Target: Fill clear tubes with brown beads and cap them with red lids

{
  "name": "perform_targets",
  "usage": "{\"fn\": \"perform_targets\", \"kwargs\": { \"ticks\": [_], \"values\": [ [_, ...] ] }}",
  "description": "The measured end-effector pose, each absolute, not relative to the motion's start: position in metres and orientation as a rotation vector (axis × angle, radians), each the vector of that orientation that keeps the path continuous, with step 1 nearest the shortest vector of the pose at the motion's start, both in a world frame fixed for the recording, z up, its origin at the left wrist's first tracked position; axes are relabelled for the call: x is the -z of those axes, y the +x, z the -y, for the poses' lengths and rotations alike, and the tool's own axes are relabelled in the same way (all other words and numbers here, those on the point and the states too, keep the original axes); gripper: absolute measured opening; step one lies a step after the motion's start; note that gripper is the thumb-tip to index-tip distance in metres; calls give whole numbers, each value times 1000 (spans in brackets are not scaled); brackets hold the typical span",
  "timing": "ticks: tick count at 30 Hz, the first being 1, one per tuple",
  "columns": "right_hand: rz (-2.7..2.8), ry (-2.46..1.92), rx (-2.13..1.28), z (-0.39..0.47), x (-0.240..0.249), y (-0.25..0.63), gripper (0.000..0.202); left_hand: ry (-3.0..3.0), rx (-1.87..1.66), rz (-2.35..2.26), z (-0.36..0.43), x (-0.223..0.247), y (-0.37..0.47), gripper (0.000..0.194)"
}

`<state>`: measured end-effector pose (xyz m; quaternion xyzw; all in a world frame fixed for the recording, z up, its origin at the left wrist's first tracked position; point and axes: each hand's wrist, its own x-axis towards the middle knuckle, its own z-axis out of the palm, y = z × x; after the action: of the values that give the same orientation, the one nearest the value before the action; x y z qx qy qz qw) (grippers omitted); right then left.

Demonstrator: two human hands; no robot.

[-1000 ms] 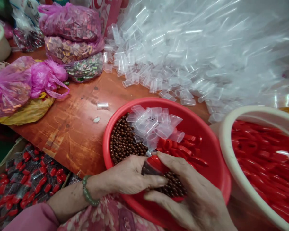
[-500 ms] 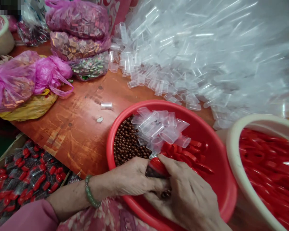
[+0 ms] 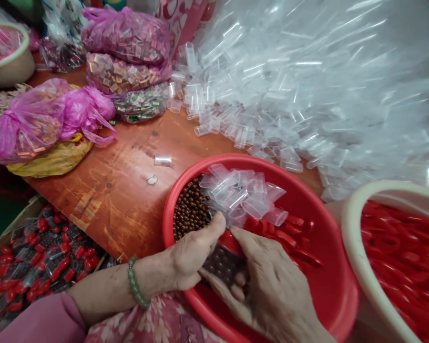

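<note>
A small clear plastic container filled with brown balls and topped by a red cap is between my hands, over the near side of a red basin. My right hand grips it from the right, the index finger along the cap. My left hand is against its left side, thumb raised beside the cap; its other fingers are mostly hidden. Within the basin are loose brown balls, clear plastic tubes and red caps.
A cream tub of red pieces stands at right. Behind the basin spreads a big heap of clear tubes. Pink bags are stacked at back left. A box of filled containers sits lower left. One tube lies on the table.
My left thumb has lifted and its index finger has come off the container's front, so more brown balls show. The right hand keeps its grip. The view has shifted slightly.
</note>
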<state>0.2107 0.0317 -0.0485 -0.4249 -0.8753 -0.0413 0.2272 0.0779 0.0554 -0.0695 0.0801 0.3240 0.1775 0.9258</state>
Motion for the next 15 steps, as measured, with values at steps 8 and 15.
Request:
{"fn": "perform_targets", "kwargs": {
  "ticks": [8, 15],
  "values": [
    [2431, -1093, 101, -32, 53, 213, 63, 362, -461, -865, -47, 65, 85, 61],
    [2460, -1121, 73, -34, 50, 212, 67, 725, -665, -1040, -54, 62, 74, 43]
  ]
}}
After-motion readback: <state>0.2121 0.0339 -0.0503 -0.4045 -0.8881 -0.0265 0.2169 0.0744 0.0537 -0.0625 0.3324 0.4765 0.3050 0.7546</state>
